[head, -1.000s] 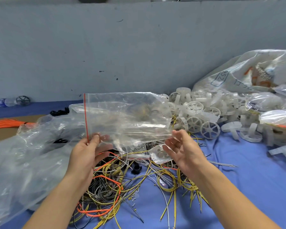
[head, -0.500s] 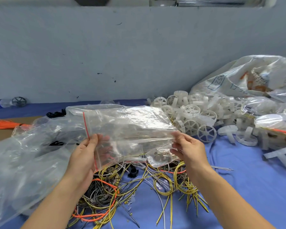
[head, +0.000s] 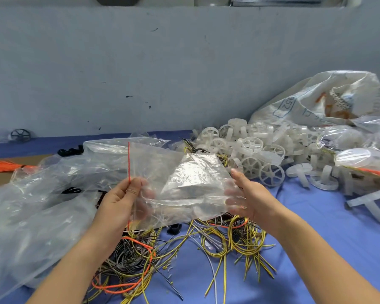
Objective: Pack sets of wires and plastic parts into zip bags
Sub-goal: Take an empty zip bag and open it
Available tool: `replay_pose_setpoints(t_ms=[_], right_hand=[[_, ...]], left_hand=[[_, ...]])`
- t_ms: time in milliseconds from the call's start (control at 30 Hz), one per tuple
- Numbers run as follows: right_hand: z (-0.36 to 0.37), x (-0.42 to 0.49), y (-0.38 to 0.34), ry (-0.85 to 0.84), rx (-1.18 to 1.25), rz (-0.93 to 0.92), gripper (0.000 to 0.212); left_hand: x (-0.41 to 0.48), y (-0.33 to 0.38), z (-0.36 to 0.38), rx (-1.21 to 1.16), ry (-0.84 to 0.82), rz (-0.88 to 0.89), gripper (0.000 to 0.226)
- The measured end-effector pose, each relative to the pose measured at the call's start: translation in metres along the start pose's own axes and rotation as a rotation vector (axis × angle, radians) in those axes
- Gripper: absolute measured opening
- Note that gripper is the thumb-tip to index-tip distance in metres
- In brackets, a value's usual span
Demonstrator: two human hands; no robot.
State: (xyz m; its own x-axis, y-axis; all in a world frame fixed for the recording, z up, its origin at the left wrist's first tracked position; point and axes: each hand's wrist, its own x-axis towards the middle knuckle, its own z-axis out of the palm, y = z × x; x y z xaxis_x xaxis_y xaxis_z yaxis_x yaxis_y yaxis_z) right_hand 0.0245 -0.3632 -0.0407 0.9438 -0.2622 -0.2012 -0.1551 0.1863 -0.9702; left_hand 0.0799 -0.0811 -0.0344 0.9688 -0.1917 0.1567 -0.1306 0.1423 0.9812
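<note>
Clear zip bag (head: 184, 183) looks empty, held above the worktop (head: 316, 238): your left grip (head: 119, 200) pinches its red-striped mouth, your right grip (head: 255, 198) holds the far end. Wires (head: 239, 235) at 6 o'clock and plastic wheels (head: 252, 150) at 2 o'clock await packing; filled bags (head: 360, 156) sit at 3 o'clock.
</note>
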Motion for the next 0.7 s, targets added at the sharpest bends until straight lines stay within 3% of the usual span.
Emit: replay_pose_setpoints(t_ms=[100, 233, 400, 600, 700], right_hand=[[0.001, 0.000, 0.001, 0.068, -0.028, -0.171, 0.025], [0.009, -0.002, -0.002, 0.224, -0.145, -0.441, 0.023], [0.010, 0.000, -0.004, 0.227, -0.119, -0.264, 0.034], [-0.009, 0.007, -0.001, 0.420, -0.340, -0.503, 0.025], [-0.014, 0.011, 0.000, 0.395, -0.364, -0.450, 0.026]], left_hand=[[0.001, -0.001, 0.001, 0.010, 0.110, 0.034, 0.018], [0.000, -0.003, 0.002, 0.168, 0.226, 0.152, 0.023], [-0.003, -0.008, 0.008, 0.339, 0.155, 0.228, 0.025], [-0.009, -0.013, 0.011, 0.372, 0.101, 0.186, 0.026], [-0.013, -0.015, 0.015, 0.381, 0.064, 0.171, 0.026]])
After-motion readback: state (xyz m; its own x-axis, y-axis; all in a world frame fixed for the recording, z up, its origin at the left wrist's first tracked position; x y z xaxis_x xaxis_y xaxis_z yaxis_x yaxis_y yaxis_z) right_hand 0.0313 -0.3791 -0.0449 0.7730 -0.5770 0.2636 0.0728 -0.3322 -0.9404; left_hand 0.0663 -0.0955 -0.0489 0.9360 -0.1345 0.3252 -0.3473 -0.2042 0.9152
